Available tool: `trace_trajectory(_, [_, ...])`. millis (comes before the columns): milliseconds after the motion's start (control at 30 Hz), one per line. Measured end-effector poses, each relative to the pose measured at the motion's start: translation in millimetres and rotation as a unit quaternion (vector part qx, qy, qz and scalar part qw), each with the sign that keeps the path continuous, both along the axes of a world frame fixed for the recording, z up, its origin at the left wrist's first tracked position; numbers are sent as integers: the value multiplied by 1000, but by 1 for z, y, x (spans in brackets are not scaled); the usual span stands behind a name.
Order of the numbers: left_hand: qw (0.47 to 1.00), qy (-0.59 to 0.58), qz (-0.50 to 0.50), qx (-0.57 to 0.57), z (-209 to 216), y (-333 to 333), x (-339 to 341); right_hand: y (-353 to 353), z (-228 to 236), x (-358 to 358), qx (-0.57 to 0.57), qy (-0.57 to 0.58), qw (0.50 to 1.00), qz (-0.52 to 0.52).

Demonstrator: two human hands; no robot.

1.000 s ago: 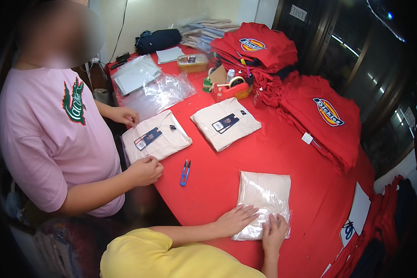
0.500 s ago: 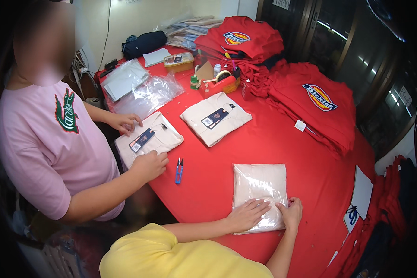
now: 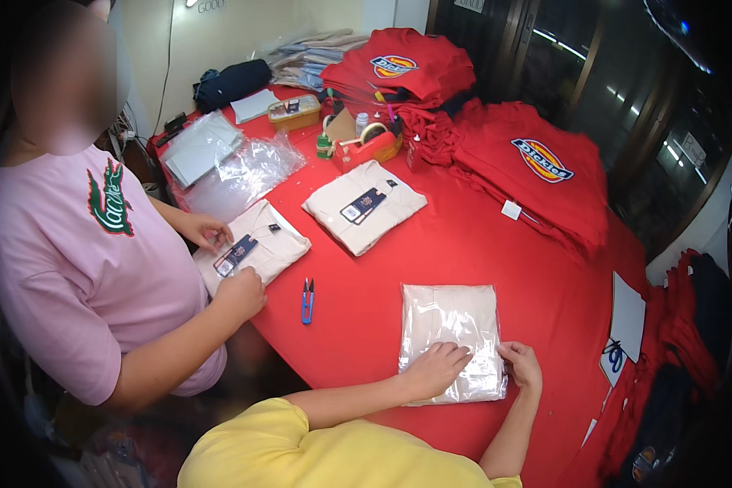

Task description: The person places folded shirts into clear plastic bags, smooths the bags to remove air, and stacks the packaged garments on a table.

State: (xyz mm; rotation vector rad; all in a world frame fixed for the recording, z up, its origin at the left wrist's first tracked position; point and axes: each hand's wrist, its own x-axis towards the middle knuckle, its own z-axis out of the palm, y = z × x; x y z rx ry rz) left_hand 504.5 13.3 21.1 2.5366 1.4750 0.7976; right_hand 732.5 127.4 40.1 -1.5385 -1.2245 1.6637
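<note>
A folded beige garment in a clear plastic bag lies flat on the red-covered table in front of me. My left hand rests on the lower part of the bag, its fingers extended over the shiny film. At the bag's right edge, my right hand has its fingers bent and closed on the plastic. To the left lies a pair of blue thread snips. Beyond it is another folded beige garment with a dark hang tag.
A co-worker in a pink shirt handles a tagged beige garment at the left. Red garments are piled at the back right. A tape dispenser and loose plastic bags sit farther back. Scissors lie at the right edge.
My right hand has shifted from the bag's top to its right edge, and my left fingers have bent slightly. The co-worker's nearer hand has drawn back. The whole view has shifted a little.
</note>
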Motion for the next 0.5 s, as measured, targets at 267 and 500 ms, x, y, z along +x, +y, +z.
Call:
trace_trajectory(267, [998, -9, -52, -25, -24, -2, 9, -15, -23, 9, 97, -28, 995, 23])
trace_trajectory(500, [992, 49, -19, -116, -22, -57, -62, -18, -30, 1, 168, -67, 983, 5])
